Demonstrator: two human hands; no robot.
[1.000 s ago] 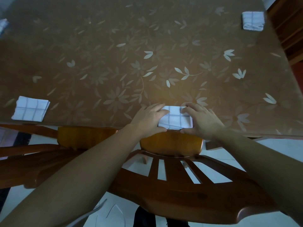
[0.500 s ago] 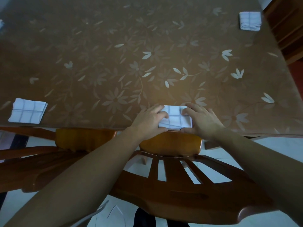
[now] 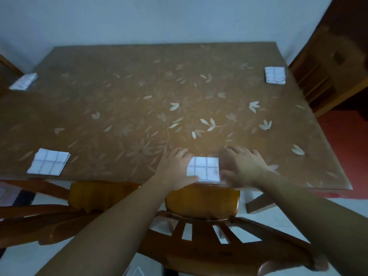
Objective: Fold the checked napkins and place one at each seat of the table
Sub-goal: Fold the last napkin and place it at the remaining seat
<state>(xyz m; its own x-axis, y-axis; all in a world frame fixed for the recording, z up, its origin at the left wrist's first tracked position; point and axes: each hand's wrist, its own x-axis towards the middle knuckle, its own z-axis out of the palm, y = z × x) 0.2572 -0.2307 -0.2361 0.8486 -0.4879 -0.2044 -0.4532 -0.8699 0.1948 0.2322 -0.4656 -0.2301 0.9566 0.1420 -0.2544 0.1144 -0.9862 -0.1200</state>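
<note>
A folded white checked napkin lies flat at the near edge of the brown flower-patterned table, above a chair. My left hand rests flat at its left side, with the thumb touching the near left corner. At the napkin's right edge is my right hand, blurred, with its fingers spread. Three more folded napkins lie on the table: near left, far left and far right.
A wooden chair is tucked under the table right below my hands, and a second chair stands to its left. Dark wooden furniture is at the table's right end. A pale wall runs behind the far edge.
My view has tilted up, so the wall and the whole table show. Both hands have slid outward off the napkin, which shows more of its top.
</note>
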